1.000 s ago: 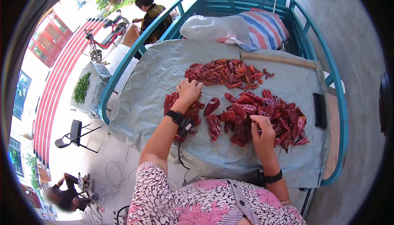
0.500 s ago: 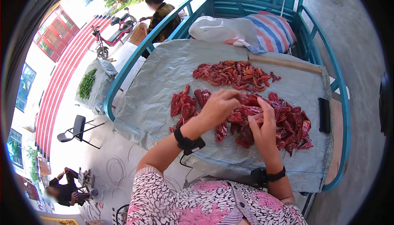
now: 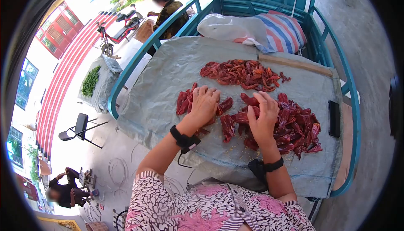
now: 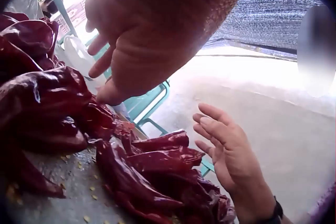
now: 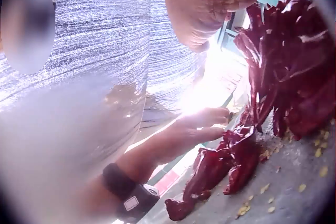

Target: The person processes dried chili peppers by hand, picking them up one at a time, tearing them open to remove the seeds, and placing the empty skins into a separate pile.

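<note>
Dried red chilies lie in piles on a grey sheet (image 3: 151, 79). My left hand (image 3: 205, 104) is over the small left pile (image 3: 183, 101), its fingers reaching forward and hiding part of it. In the right wrist view that left hand (image 5: 184, 137) has its fingers extended close beside chilies (image 5: 210, 171). My right hand (image 3: 264, 119) is at the left side of the large right pile (image 3: 301, 125), thumb apart from the fingers. The left wrist view shows this right hand (image 4: 228, 153) with loosely bent fingers and nothing between them. A few chilies (image 3: 227, 128) lie between the hands.
Smaller, shrivelled chilies (image 3: 246, 73) form a pile farther back, before a wooden strip (image 3: 294, 64). A black phone (image 3: 334, 118) lies at right. Teal rails (image 3: 343, 71) flank the sheet; a striped bag (image 3: 277, 31) lies behind. Loose seeds (image 5: 262, 188) dot the sheet.
My left hand went from the left pile across to the right hand, then returned to the left pile. The right hand shifted slightly forward and left, with its fingers spreading.
</note>
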The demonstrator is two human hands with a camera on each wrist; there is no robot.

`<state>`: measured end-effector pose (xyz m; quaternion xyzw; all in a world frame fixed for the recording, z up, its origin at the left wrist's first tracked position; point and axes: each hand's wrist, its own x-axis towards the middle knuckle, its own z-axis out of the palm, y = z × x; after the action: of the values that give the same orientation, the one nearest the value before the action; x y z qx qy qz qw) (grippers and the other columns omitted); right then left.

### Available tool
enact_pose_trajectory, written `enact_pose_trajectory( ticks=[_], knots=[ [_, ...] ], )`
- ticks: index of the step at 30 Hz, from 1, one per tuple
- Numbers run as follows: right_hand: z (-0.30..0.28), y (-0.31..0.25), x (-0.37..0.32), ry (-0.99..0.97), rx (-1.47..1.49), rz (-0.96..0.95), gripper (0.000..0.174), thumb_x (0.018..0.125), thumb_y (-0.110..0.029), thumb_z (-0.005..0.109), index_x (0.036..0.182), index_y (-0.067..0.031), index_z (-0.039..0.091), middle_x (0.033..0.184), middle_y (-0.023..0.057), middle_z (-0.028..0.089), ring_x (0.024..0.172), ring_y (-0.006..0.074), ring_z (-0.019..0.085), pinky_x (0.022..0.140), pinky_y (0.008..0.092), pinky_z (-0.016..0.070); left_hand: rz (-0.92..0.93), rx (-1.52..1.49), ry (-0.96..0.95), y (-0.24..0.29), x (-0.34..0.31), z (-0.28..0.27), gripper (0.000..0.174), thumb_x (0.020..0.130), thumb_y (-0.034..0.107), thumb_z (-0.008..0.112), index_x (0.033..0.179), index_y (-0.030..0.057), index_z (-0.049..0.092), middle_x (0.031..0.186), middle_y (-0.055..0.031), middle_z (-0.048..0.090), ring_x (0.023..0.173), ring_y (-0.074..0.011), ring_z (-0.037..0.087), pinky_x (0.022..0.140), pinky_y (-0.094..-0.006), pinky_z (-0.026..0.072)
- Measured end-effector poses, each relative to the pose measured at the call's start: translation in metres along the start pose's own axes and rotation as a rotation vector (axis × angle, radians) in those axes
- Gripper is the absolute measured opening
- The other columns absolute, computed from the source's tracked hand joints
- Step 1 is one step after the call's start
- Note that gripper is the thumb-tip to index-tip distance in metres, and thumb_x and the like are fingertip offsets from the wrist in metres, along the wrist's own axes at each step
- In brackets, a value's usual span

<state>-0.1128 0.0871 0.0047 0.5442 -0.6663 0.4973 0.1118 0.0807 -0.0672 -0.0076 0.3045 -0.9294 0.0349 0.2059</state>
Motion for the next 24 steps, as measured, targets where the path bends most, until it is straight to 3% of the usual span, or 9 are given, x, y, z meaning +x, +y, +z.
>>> enact_pose_trajectory(
  ticks=[7, 10, 13, 19, 22, 24],
  knots=[
    [0.013, 0.011, -0.018, -0.004, 0.011, -0.107, 0.039, 0.085, -0.009, 0.073, 0.124, -0.0122, 0.067, 0.128, 0.0084, 0.063, 0.123, 0.0316, 0.056, 0.108, 0.0499, 0.0387, -0.037, 0.135, -0.273, -0.017, 0.011, 0.014, 0.05, 0.087, 0.009, 0.063, 0.137, 0.0174, 0.063, 0.139, -0.0052, 0.064, 0.128, -0.0306, 0.055, 0.107, -0.0485, 0.0368],
    [0.007, 0.01, -0.016, 0.015, 0.021, -0.149, 0.036, 0.084, -0.008, 0.073, 0.12, -0.0117, 0.068, 0.124, 0.0076, 0.065, 0.12, 0.0312, 0.057, 0.107, 0.049, 0.04, -0.067, 0.201, -0.174, -0.025, 0.018, 0.02, 0.048, 0.089, 0.011, 0.063, 0.135, 0.0199, 0.065, 0.134, -0.0037, 0.066, 0.122, -0.0294, 0.058, 0.1, -0.0474, 0.0421],
    [0.006, 0.01, -0.017, 0.018, 0.059, -0.15, 0.034, 0.084, -0.007, 0.072, 0.117, -0.0111, 0.069, 0.121, 0.0072, 0.066, 0.118, 0.0309, 0.059, 0.105, 0.0475, 0.0418, -0.038, 0.233, -0.352, -0.032, 0.028, 0.018, 0.042, 0.089, 0.013, 0.065, 0.13, 0.0198, 0.066, 0.126, -0.0029, 0.068, 0.118, -0.0282, 0.059, 0.095, -0.0464, 0.0451],
    [0.006, 0.012, -0.016, 0.009, 0.073, -0.144, 0.032, 0.083, -0.006, 0.073, 0.115, -0.0103, 0.07, 0.117, 0.0066, 0.067, 0.113, 0.0296, 0.061, 0.103, 0.0459, 0.0437, 0.015, 0.237, -0.283, -0.045, 0.039, 0.028, 0.016, 0.088, 0.014, 0.067, 0.104, 0.0156, 0.068, 0.103, -0.0034, 0.07, 0.11, -0.0282, 0.061, 0.089, -0.046, 0.0456],
    [0.006, 0.014, -0.016, 0.006, 0.059, -0.156, 0.033, 0.083, -0.006, 0.074, 0.115, -0.0101, 0.07, 0.116, 0.0066, 0.067, 0.113, 0.0292, 0.061, 0.103, 0.0464, 0.0435, -0.059, 0.161, -0.228, -0.04, 0.038, 0.021, 0.01, 0.085, 0.012, 0.065, 0.095, 0.0122, 0.067, 0.097, -0.0048, 0.071, 0.107, -0.0293, 0.062, 0.091, -0.0452, 0.0456],
    [0.006, 0.014, -0.016, 0.003, 0.062, -0.15, 0.034, 0.083, -0.006, 0.074, 0.116, -0.0104, 0.07, 0.117, 0.0066, 0.068, 0.113, 0.0288, 0.061, 0.105, 0.0473, 0.0428, 0.006, 0.109, -0.084, -0.027, 0.039, 0.007, 0.008, 0.085, 0.012, 0.065, 0.093, 0.0122, 0.066, 0.094, -0.0049, 0.07, 0.101, -0.0292, 0.062, 0.089, -0.0445, 0.0453]
  ],
)
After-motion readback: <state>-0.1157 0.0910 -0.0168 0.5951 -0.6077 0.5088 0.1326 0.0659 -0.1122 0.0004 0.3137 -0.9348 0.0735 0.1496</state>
